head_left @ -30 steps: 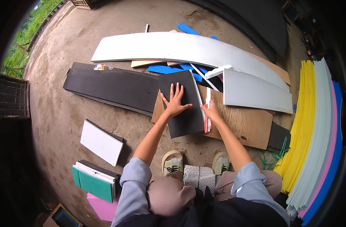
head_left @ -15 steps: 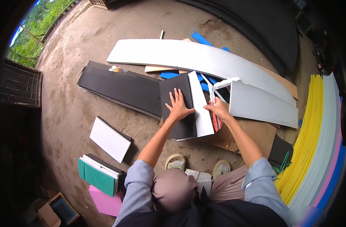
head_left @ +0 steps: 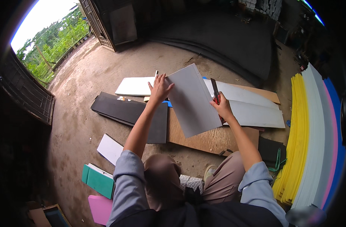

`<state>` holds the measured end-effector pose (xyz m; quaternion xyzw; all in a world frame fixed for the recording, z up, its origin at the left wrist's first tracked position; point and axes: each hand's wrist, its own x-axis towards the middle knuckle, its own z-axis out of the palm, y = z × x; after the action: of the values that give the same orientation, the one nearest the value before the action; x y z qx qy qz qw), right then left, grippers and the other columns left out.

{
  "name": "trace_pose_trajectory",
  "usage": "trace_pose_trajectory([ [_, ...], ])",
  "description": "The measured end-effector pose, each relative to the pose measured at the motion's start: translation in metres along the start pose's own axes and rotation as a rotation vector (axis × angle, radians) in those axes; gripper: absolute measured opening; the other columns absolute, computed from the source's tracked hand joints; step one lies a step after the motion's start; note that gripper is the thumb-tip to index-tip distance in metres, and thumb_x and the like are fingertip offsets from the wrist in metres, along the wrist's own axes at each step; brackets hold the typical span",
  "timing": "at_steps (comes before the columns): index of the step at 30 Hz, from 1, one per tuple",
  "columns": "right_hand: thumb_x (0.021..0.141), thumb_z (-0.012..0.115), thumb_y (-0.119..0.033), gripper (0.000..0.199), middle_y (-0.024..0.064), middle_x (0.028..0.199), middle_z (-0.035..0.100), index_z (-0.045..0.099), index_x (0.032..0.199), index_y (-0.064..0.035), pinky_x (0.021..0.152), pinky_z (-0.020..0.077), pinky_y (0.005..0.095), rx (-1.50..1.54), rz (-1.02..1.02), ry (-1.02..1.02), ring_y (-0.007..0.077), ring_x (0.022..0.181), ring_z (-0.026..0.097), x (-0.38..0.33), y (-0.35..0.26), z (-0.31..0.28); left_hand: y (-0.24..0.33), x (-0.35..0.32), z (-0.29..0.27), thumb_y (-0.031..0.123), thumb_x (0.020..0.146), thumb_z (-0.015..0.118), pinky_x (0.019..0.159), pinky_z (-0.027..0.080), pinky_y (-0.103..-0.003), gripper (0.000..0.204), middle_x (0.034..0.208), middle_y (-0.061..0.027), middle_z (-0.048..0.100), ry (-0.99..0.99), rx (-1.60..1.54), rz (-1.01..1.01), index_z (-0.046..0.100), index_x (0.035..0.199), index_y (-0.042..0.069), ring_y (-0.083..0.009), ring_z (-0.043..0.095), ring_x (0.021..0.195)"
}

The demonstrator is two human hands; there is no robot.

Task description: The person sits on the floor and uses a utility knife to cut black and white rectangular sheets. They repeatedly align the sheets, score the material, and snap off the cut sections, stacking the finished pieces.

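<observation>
Concrete floor [head_left: 86,98] strewn with foam sheets [head_left: 313,128]

I count one grey foam sheet [head_left: 193,100] lifted between my two hands, the left hand [head_left: 159,89] and the right hand [head_left: 223,108], and one red utility knife [head_left: 216,92] in the right one. On the ground there are two black sheets [head_left: 131,113], two long white sheets [head_left: 252,106], one brown wooden board [head_left: 214,138] and one small white panel [head_left: 110,148]. At the lower left I see one green block [head_left: 99,181] and one pink sheet [head_left: 101,208], and at the right one stack of yellow, white, pink and blue foam sheets [head_left: 309,140].
</observation>
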<state>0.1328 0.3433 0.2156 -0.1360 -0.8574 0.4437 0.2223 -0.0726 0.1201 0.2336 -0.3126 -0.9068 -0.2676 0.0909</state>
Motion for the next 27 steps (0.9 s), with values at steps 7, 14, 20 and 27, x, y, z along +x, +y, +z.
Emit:
trace_pose_trajectory([
  [7,0.088,0.054,-0.017,0.024,0.0121,0.079,0.061,0.037,0.097,-0.0022,0.066,0.0479,0.0338,-0.072,-0.009,0.133,0.0231,0.074,0.062,-0.023,0.003,0.003,0.020,-0.008,-0.042,0.040,0.077,0.065,0.084,0.037,-0.054,0.053,0.115,-0.0157,0.052,-0.091,-0.154,-0.022,0.048,0.112,0.004,-0.0325,0.048,0.109],
  [14,0.094,0.038,-0.024,0.025,0.0176,0.073,0.060,0.029,0.105,-0.0028,0.047,0.0487,0.0370,0.064,0.270,-0.115,0.0262,0.049,0.060,-0.030,-0.023,-0.004,0.037,-0.098,0.007,0.035,0.079,0.062,0.079,0.038,-0.047,0.046,0.105,-0.0140,0.050,0.092,0.213,0.002,0.047,0.109,0.003,-0.0319,0.049,0.096],
  [20,0.093,0.040,-0.024,0.028,0.0232,0.071,0.060,0.031,0.107,-0.0010,0.047,0.0501,0.0422,-0.136,0.272,-0.285,0.0324,0.049,0.061,-0.037,-0.027,0.003,0.046,-0.110,0.006,0.039,0.077,0.062,0.090,0.028,-0.059,0.055,0.114,-0.0125,0.052,-0.044,0.462,0.033,0.046,0.116,0.003,-0.0287,0.048,0.109],
  [27,0.089,0.044,-0.025,0.027,0.0278,0.074,0.059,0.046,0.093,0.0013,0.069,0.0469,0.0480,-0.404,0.118,-0.204,0.0438,0.074,0.059,-0.040,-0.026,0.015,0.074,-0.088,0.013,0.040,0.077,0.063,0.100,0.018,-0.064,0.054,0.095,-0.0078,0.062,-0.085,0.398,0.266,0.047,0.121,0.012,-0.0258,0.056,0.100],
])
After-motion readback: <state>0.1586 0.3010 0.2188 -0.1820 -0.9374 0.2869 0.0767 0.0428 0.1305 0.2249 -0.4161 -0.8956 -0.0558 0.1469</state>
